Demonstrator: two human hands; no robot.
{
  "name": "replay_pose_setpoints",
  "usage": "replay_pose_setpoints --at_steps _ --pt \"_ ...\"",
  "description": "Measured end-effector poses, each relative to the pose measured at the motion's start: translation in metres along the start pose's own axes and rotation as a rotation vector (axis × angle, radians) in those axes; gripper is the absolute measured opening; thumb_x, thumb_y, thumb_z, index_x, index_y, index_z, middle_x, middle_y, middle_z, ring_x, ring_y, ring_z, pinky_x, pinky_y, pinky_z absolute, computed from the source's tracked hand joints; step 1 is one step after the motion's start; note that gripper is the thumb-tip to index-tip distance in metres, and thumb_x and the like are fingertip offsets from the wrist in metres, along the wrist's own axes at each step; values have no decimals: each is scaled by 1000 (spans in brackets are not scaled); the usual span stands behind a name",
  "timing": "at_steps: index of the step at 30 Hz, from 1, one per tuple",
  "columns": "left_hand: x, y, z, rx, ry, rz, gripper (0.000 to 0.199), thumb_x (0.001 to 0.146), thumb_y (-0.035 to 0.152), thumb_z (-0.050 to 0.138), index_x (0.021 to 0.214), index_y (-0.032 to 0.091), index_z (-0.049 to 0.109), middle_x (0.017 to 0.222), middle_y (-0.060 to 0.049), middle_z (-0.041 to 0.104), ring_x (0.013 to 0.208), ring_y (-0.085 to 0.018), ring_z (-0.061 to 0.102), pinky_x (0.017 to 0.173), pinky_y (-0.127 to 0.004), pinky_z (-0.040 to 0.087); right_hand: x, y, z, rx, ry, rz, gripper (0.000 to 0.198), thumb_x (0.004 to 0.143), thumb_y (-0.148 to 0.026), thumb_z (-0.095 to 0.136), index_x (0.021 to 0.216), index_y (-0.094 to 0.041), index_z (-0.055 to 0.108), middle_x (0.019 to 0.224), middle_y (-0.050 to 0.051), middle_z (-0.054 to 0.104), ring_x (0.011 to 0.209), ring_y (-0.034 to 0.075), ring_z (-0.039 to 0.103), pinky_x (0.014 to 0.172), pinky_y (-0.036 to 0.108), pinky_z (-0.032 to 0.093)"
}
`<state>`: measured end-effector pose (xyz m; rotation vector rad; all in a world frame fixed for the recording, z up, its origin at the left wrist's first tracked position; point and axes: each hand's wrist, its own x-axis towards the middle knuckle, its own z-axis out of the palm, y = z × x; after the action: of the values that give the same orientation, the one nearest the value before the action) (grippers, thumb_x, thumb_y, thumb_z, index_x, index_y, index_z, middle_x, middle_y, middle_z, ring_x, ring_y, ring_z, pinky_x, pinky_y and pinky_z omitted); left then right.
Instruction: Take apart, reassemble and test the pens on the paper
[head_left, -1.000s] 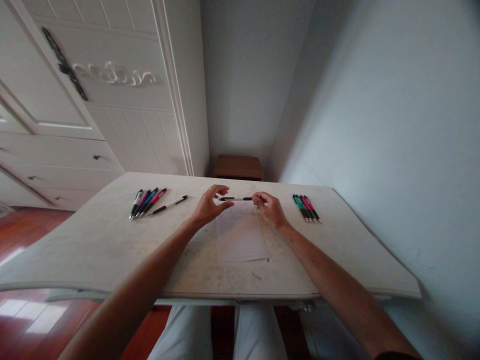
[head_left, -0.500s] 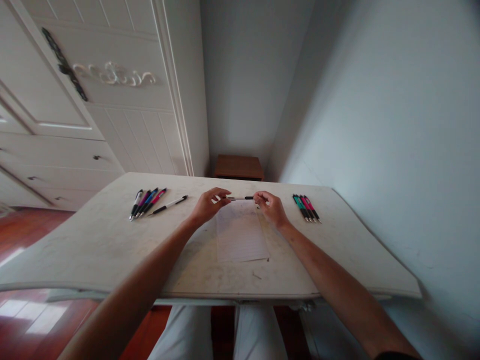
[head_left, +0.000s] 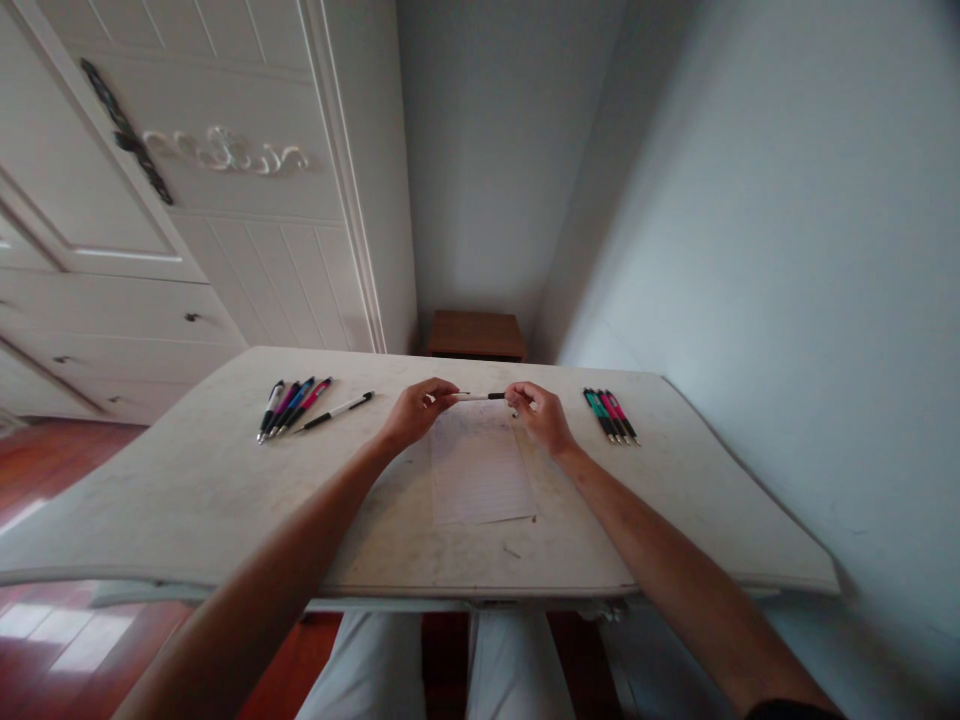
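Off-white, mottled bench [head_left: 187,480] spreads out on all sides of a flat sheet of pale ruled paper [head_left: 480,470], taken as landmark; faint marks on the sheet's far part.

Two bare hands at the sheet's far edge. Left hand [head_left: 420,410], beyond the sheet's far left corner: thumb and fingers pinching one end of a slim white-barrelled pen with a black grip [head_left: 477,397]. Right hand [head_left: 536,413], at the far right corner: fingertips curled together, pinching the same pen's other end, just past the black grip.

Well left of the sheet, a fanned group of silver-white, purple, blue and magenta pens with black grips [head_left: 294,405]; between group and left hand, a lone white pen with black grip [head_left: 337,411]. Right of the sheet, four teal and pink pens with black grips [head_left: 611,412], side by side.

Step in hand, judging by the grips: two-handed work on one pen. Next move would call for light pressure and both hands kept in line; so thin a barrel could slip or tilt.

Held pen spans the gap between the hands, roughly level, along the sheet's far edge; contact with paper, cannot tell. Ends hidden by fingers.

Smallest: thin dark scrap [head_left: 511,551] off the sheet's near edge.
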<state>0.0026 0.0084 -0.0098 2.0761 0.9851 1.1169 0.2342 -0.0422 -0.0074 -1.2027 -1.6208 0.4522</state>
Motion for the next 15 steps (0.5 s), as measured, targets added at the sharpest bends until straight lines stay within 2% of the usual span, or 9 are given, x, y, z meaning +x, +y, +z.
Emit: replay_pose_setpoints --at_steps 2,4,6,7,9,10,13,15 --pt "0 1 1 -39 48 19 33 78 43 65 101 19 65 86 -4 69 78 -17 63 68 -28 48 0 0 0 4 2 8 28 86 -43 53 77 -19 64 72 4 67 69 18 62 70 28 49" --pt "-1 1 1 -66 84 43 54 71 42 73 117 19 58 93 -6 68 83 -17 63 69 -28 49 1 0 0 3 12 14 28 86 -43 53 77 -19 64 71 4 66 69 18 62 70 28 49" --pt "-2 2 2 -75 105 42 68 67 43 76 125 18 51 100 -8 67 87 -18 63 69 -27 49 1 0 0 2 22 15 28 86 -43 53 76 -19 64 70 3 66 68 18 61 70 29 49" --pt "-2 2 2 -72 104 27 66 69 45 75 125 17 52 100 -8 66 87 -18 63 68 -27 48 1 0 0 1 25 12 28 86 -43 53 75 -19 64 70 3 66 69 18 62 70 29 49" --pt "-2 3 2 -53 82 -16 47 80 50 62 113 16 59 87 -5 66 78 -16 61 65 -26 47 1 0 0 3 31 5 28 86 -42 53 76 -19 64 71 4 66 69 18 62 70 29 49" --pt "-2 3 1 -38 62 -36 40 86 51 53 102 15 63 77 -3 64 71 -15 60 64 -25 45 1 0 0 5 31 1 28 86 -42 53 76 -19 64 71 4 67 69 18 62 70 28 49" --pt "0 3 -1 3 6 -82 49 91 52 41 65 15 60 55 1 54 56 -12 50 58 -25 41 0 -1 0 0 23 -16 26 87 -40 53 77 -18 64 73 4 67 70 18 63 71 28 49" --pt "0 2 -3 -17 -5 -108 49 89 52 45 57 16 56 53 1 53 54 -11 49 57 -24 40 0 0 0 -6 16 -24 26 87 -40 54 78 -18 64 73 4 67 71 17 63 71 27 48"
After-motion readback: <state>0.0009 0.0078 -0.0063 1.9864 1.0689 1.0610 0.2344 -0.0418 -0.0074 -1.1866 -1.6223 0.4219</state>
